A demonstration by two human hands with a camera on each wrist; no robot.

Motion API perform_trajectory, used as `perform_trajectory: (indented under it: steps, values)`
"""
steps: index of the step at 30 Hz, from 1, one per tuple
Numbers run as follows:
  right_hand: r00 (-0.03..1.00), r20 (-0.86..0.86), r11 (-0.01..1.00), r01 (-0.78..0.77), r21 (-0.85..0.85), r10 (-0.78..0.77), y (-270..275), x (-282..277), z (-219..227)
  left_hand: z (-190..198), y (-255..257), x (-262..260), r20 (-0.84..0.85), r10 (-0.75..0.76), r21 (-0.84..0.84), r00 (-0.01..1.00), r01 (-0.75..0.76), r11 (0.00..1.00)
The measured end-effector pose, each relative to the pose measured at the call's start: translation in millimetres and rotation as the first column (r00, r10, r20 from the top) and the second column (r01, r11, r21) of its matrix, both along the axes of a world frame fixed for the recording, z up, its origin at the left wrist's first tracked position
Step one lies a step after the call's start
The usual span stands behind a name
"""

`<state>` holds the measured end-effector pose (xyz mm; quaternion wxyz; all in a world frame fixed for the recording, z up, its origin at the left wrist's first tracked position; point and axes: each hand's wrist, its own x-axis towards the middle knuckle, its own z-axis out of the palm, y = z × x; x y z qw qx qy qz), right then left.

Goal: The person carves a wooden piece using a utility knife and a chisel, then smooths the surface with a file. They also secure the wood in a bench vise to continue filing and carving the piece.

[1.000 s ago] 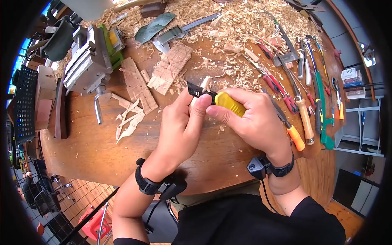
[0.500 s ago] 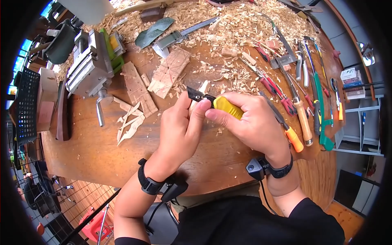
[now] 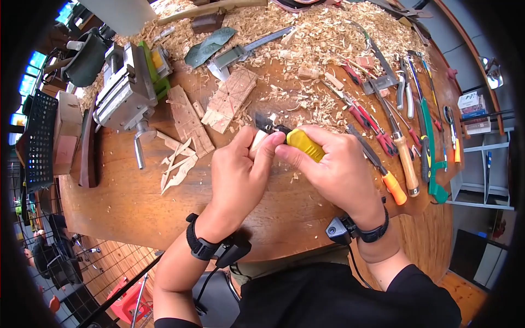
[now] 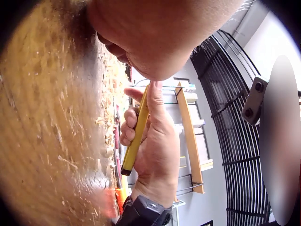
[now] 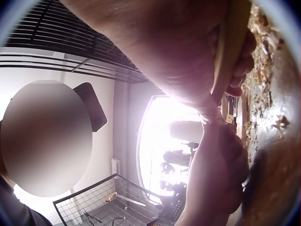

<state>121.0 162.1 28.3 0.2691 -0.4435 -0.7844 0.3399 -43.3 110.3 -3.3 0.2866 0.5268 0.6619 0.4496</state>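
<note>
Over the front part of the table, my right hand [image 3: 347, 164] grips a yellow-handled utility knife [image 3: 306, 145], its thumb along the handle. My left hand [image 3: 235, 169] pinches a small pale piece of wood [image 3: 258, 141], mostly hidden by the fingers. The dark blade [image 3: 264, 121] lies across the wood's far end and looks blurred. Both thumbs meet close to the front of the knife handle. In the left wrist view the yellow handle [image 4: 135, 143] runs along the right palm. The left hand [image 5: 216, 165] shows below the right one in the right wrist view.
A metal vise [image 3: 126, 87] stands at the left. Marked wooden boards [image 3: 229, 98] and thin offcuts [image 3: 180, 167] lie beside it. Wood shavings [image 3: 328, 38] cover the back, near a caliper [image 3: 235, 54]. Files, pliers and an orange-handled tool [image 3: 395, 188] line the right side.
The blade has shifted slightly to the right over the wood, and more pale wood shows between the left fingers. Both hands keep their grips; the head view has shifted slightly.
</note>
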Motion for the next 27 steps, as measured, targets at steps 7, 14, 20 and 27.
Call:
perform_trajectory:
  steps: [7,14,20,27]
  values:
    - [1.000,0.014,0.994,-0.008,-0.106,0.010,2.8,0.1,11.3,-5.7,3.9,-2.4,0.044,0.000,0.033,0.999,-0.002,0.999]
    - [0.998,-0.026,0.972,-0.053,-0.231,0.049,5.2,3.4,15.6,-1.0,1.2,-3.8,0.306,-0.127,0.028,0.944,0.124,0.992]
    - [1.000,-0.005,0.996,-0.023,-0.084,0.023,1.4,1.4,10.1,7.8,-1.7,-3.4,0.341,-0.091,-0.063,0.936,0.119,0.991]
    - [0.997,-0.074,0.998,0.034,-0.049,-0.037,-3.1,-1.9,5.5,8.2,1.3,-3.8,0.281,-0.039,-0.049,0.959,0.055,0.997]
